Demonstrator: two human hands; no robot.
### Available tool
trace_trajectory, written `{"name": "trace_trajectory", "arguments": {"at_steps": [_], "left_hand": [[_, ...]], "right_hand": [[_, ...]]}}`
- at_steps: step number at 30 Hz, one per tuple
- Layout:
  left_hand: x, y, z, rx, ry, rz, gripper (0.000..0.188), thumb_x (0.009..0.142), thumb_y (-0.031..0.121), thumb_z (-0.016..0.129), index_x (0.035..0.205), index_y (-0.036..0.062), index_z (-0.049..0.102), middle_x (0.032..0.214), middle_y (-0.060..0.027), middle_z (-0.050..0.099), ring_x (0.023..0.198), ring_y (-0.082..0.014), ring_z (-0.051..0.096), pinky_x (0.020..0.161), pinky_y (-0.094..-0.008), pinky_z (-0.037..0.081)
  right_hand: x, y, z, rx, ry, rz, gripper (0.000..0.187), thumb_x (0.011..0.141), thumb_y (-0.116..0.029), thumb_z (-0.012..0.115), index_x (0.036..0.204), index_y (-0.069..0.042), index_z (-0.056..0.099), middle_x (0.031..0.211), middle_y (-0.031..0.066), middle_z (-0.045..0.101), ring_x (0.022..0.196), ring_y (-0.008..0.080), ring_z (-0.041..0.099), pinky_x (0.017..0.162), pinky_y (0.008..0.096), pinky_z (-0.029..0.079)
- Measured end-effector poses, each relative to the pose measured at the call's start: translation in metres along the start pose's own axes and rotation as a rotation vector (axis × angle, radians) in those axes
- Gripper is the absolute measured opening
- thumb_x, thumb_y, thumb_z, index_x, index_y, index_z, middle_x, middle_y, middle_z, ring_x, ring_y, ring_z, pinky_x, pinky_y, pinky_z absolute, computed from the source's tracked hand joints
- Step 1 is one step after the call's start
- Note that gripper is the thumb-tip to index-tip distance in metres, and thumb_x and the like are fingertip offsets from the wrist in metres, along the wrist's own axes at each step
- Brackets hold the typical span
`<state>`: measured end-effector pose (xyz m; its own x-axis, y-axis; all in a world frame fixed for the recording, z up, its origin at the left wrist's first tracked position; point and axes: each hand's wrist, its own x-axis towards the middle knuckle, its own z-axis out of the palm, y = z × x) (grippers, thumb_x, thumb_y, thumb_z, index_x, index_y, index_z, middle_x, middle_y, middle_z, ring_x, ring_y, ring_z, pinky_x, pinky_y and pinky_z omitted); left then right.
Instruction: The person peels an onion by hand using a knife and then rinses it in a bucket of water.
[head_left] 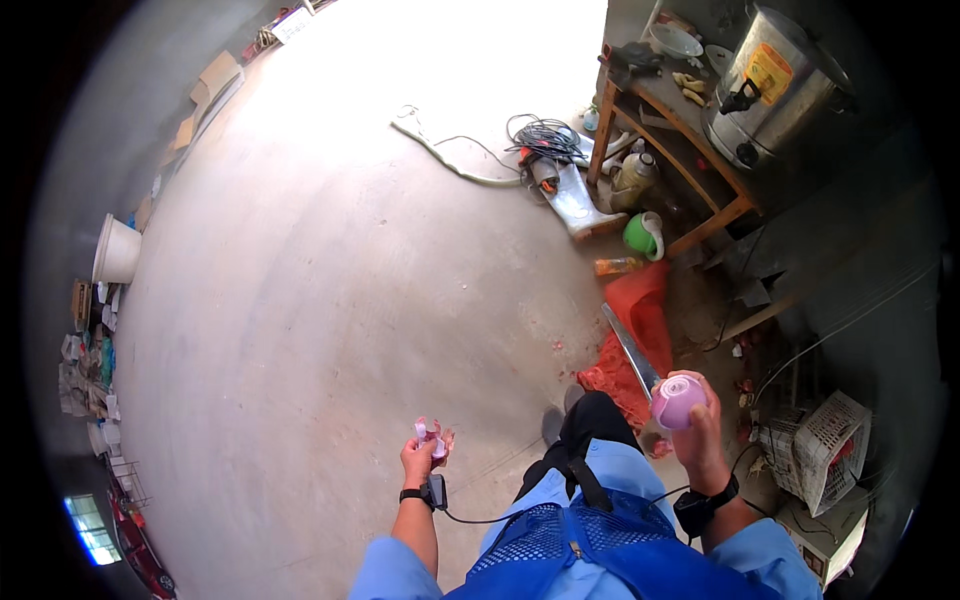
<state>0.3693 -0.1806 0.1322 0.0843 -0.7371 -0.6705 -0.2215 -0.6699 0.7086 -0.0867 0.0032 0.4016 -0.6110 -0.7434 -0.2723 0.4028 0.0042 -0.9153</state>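
Observation:
My right hand is closed around a peeled, purple red onion, its ringed cut end facing up. From the same hand a knife points away to the upper left; its handle is hidden behind the onion and fingers. Off to the left, my left hand pinches torn pieces of onion peel, pink outside and pale inside. A red mesh bag lies on the floor under the blade. Scraps of peel are scattered around it.
A wooden table at the right bears a large metal drum. Beside its legs are a white boot, a coiled cable and a green jug. White plastic baskets stand at the lower right, a white bucket far left.

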Motion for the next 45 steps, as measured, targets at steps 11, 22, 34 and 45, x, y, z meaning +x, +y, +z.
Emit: {"name": "trace_trajectory", "arguments": {"at_steps": [11,22,34,45], "left_hand": [[0.060,0.065,-0.053,0.146,0.245,0.057,0.025,0.072,0.008,0.079,0.091,-0.0017,0.065,0.085,-0.0099,0.070,0.072,-0.0164,0.067,0.064,-0.0346,0.057],[0.094,0.034,-0.190,-0.108,0.577,-0.258,0.019,0.069,-0.003,0.073,0.087,-0.0065,0.065,0.082,-0.0144,0.070,0.071,-0.0210,0.069,0.061,-0.0365,0.056],[0.344,0.298,-0.134,-0.098,0.145,0.091,0.019,0.076,-0.002,0.069,0.094,-0.0046,0.062,0.082,-0.0129,0.069,0.064,-0.0210,0.069,0.054,-0.0354,0.058],[0.499,0.525,-0.019,0.164,0.000,0.247,0.018,0.076,0.003,0.072,0.090,-0.0005,0.061,0.083,-0.0103,0.067,0.065,-0.0207,0.068,0.052,-0.0364,0.057]], "right_hand": [[0.134,-0.012,0.105,-0.018,-0.151,-0.060,0.079,0.076,-0.065,0.074,0.118,0.000,0.055,0.099,0.0068,0.064,0.089,0.0144,0.064,0.081,0.0284,0.052],[0.276,-0.004,0.235,-0.171,-0.269,0.083,0.073,0.077,-0.057,0.074,0.117,0.001,0.057,0.103,0.0074,0.064,0.093,0.0144,0.064,0.085,0.0290,0.051],[0.373,0.035,0.355,-0.052,-0.144,0.026,0.066,0.079,-0.047,0.077,0.118,0.001,0.056,0.106,0.0101,0.066,0.098,0.0176,0.066,0.088,0.0327,0.054],[0.501,0.013,0.349,0.015,0.101,-0.019,0.066,0.077,-0.043,0.078,0.120,0.002,0.056,0.108,0.0100,0.064,0.099,0.0174,0.064,0.090,0.0326,0.051]]}}
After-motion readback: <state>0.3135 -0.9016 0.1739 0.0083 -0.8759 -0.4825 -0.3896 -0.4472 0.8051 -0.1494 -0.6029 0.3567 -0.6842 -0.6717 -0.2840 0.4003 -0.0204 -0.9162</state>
